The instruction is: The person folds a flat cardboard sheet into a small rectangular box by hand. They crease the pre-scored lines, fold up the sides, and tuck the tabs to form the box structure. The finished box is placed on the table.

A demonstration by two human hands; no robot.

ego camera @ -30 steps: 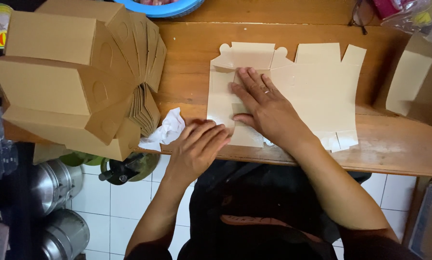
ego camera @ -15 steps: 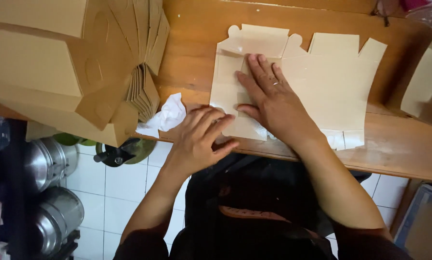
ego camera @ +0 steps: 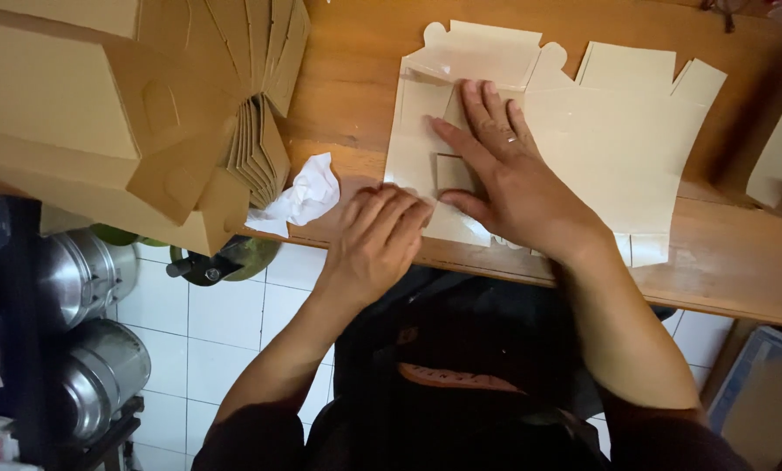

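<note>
One flat, unfolded cardboard box (ego camera: 618, 131) lies on the wooden worktop (ego camera: 356, 78), its long axis running left to right and its tabs pointing to the far side and the near edge. The right hand (ego camera: 509, 179) presses it flat, fingers spread open. The left hand (ego camera: 378, 240) rests at the box's near left corner, fingers curled loosely, gripping nothing. One crumpled tissue (ego camera: 299, 196) lies just left. A stack of folded boxes (ego camera: 121, 113) overhangs the worktop's left end.
</note>
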